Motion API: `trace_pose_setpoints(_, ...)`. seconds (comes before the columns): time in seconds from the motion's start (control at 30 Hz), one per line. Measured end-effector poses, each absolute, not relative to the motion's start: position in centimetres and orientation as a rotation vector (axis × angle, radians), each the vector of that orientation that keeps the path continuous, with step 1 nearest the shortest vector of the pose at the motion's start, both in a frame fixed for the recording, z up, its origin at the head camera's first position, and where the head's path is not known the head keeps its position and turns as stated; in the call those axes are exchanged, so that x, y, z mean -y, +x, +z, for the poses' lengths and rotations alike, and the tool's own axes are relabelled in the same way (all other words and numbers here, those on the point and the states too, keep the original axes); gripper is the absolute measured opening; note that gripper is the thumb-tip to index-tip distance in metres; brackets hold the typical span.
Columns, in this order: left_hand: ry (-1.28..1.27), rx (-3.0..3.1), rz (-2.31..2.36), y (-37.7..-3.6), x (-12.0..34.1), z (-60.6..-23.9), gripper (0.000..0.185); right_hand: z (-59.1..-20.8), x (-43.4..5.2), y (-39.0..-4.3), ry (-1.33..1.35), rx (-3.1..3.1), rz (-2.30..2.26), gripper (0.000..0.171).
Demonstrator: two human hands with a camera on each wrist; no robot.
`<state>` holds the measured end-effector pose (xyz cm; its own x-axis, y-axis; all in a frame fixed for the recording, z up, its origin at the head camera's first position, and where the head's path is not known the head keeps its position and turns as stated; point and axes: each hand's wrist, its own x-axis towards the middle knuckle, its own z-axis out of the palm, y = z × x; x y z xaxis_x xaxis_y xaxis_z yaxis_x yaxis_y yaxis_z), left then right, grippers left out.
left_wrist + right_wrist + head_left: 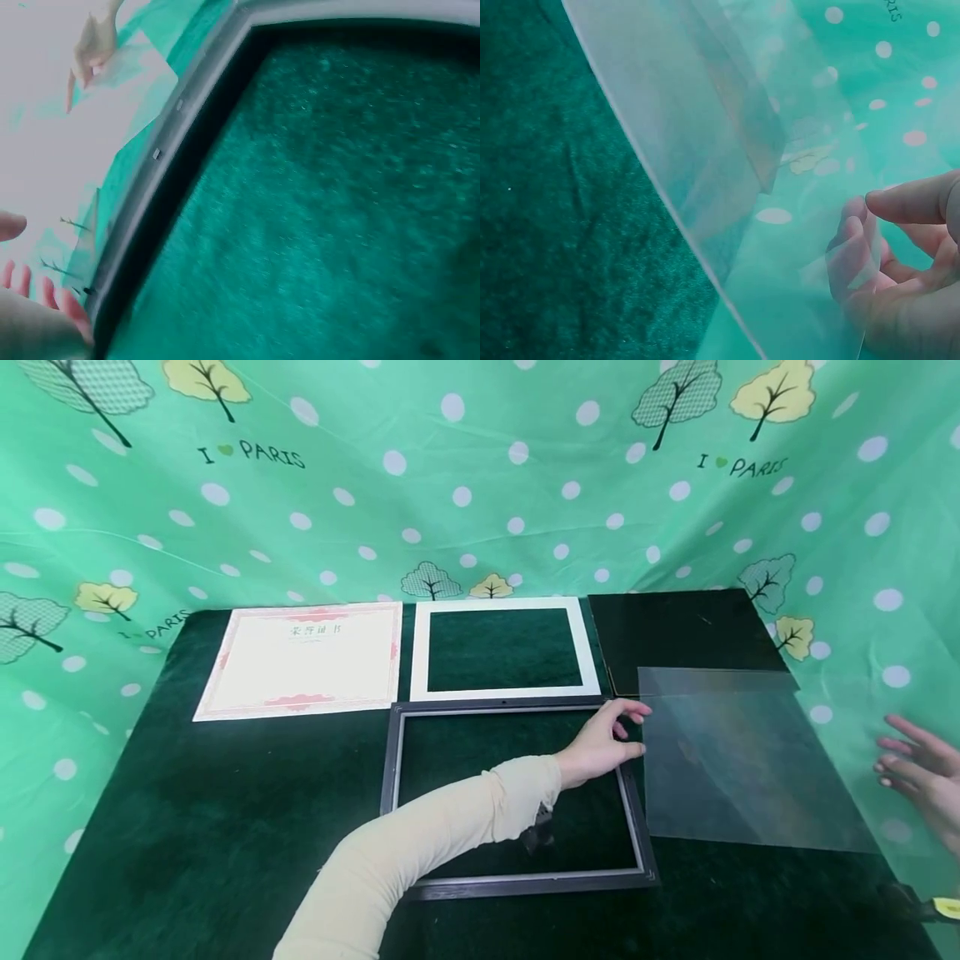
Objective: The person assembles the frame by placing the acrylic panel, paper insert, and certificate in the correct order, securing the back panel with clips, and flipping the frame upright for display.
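Observation:
A large clear sheet (750, 768) spans the right side, partly over a black panel. My right hand (922, 777) pinches its right edge; in the right wrist view the fingers (851, 244) show through the sheet, with the thumb (911, 201) at the edge. My left hand (600, 743) reaches across a dark rectangular frame (648, 827), fingertips right at the sheet's left edge. In the left wrist view its thumb (11, 225) stands apart from the fingers (49, 292). The frame lies on the table, its near-left part hidden by the left sleeve.
Along the back lie a white certificate (315, 668) with a pink border, a white mat border (506, 695) and the black panel (682, 622). A dark object with a yellow part (947, 908) is at the lower right. Green polka-dot cloth (480, 468) surrounds the dark green table (225, 827).

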<state>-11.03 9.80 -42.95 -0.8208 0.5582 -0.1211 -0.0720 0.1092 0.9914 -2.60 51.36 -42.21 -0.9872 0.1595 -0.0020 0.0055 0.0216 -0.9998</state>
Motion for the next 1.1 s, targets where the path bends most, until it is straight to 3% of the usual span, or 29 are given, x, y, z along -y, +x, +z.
trace_pose_setpoints(0.5,0.372,-1.739,2.037,-10.4,-9.1,-42.5,0.049,-42.5,-48.6,-2.7,-0.115,2.171,2.154,0.054)
trace_pose_setpoints(0.83,0.282,-1.800,2.044,-11.3,-6.7,-42.7,0.050,-43.7,-45.8,-3.6,-0.405,2.788,1.452,0.059)
trace_pose_setpoints(1.1,0.264,-1.813,2.027,-12.2,-3.8,-42.8,0.050,-43.1,-43.4,-4.3,-0.401,2.880,1.357,0.059)
